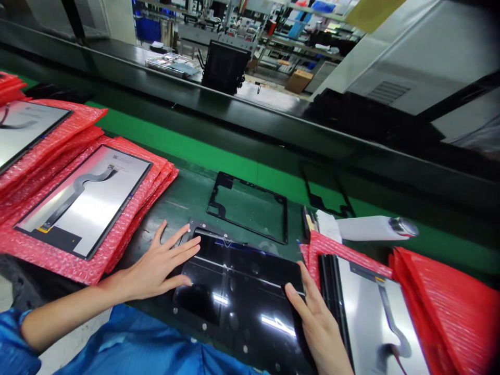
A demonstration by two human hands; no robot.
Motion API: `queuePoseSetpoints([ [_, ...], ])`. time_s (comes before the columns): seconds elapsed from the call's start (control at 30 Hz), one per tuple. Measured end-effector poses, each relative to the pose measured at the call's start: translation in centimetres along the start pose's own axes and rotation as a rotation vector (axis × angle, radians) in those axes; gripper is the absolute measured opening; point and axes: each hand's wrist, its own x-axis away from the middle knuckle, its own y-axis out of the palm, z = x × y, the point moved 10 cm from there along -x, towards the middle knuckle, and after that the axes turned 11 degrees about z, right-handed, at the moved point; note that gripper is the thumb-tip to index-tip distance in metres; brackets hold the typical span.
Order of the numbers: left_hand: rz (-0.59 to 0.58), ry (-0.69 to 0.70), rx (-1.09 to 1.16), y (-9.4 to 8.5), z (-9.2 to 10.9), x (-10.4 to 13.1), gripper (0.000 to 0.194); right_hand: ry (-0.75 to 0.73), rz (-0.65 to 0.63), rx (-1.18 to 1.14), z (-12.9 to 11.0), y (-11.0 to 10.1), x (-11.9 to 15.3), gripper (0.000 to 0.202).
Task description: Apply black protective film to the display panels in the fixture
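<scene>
A glossy black screen panel (250, 291) lies in front of me, in a dark plate with round light dots along its edge. My left hand (166, 263) rests flat at the panel's upper left corner, fingers spread, fingertips touching the surface. At the right edge, my right hand (316, 317) grips the panel, thumb on its face and fingers along its side. Just beyond the panel, a thin black frame (250, 205) lies on the green bench. A silver-backed display (94, 192) with a grey ribbon cable lies left of my left hand, on red bubble bags (156, 177).
Right of my right hand are another silver-backed display (375, 317) and red bubble bags (449, 307). A white bottle (371, 228) lies behind them. A second black frame (328, 192) lies farther back. A raised dark ledge (273, 122) runs behind the bench, with a monitor (225, 65) beyond.
</scene>
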Motion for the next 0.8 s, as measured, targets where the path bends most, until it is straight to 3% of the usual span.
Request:
queuePoseSetpoints([
  [0.53, -0.030, 0.013, -0.031, 0.4, 0.1, 0.1, 0.067, 0.068, 0.018, -0.052, 1.2, 0.2, 0.1, 0.091],
  [0.7, 0.019, -0.102, 0.000, 0.1, -1.0, 0.2, 0.063, 0.051, 0.039, -0.011, 0.2, 0.3, 0.8, 0.092],
  [0.8, -0.002, -0.104, 0.031, 0.3, -0.9, 0.4, 0.061, 0.018, 0.053, -0.014, -0.4, 0.3, 1.1, 0.088],
])
